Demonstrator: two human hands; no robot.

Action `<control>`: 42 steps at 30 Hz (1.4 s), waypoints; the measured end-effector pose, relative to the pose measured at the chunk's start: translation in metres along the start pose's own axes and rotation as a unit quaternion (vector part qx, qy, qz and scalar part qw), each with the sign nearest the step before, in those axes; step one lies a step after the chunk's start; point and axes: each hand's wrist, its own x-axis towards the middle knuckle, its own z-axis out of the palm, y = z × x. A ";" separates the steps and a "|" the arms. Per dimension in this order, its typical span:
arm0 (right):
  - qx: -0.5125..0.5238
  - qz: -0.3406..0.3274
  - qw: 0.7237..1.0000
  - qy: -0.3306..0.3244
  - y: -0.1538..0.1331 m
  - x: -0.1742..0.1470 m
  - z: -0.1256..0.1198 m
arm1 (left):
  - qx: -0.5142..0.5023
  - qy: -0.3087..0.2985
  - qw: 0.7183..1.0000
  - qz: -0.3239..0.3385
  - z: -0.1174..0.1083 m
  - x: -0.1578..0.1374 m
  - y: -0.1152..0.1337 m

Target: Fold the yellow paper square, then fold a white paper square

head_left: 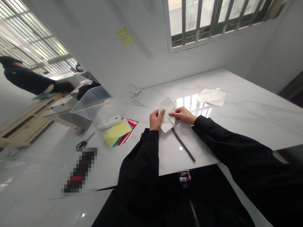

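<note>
A white paper envelope with its flaps unfolded at top and bottom is held up over the table in front of me. My left hand grips its left side, thumb on the face. On the right edge, my right hand pinches the paper between thumb and fingers. Below the envelope a thin brown stick lies slantwise on the white marbled table. To the left is a fanned stack of coloured envelopes, a yellow envelope on top and a red envelope showing beneath.
White paper sheets lie at the back right. On the left are a white power strip, a clear plastic bin, scissors and a pixelated dark object. A yellow note sticks to the wall. Another person is at far left.
</note>
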 end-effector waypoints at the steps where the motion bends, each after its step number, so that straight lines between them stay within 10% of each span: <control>1: -0.003 0.000 1.000 0.003 -0.001 0.000 0.000 | 0.004 0.002 1.000 0.002 0.000 0.000 0.000; 42: 0.070 0.011 0.992 0.105 -0.002 0.007 -0.004 | -0.093 -0.019 0.992 -0.089 0.001 0.006 -0.001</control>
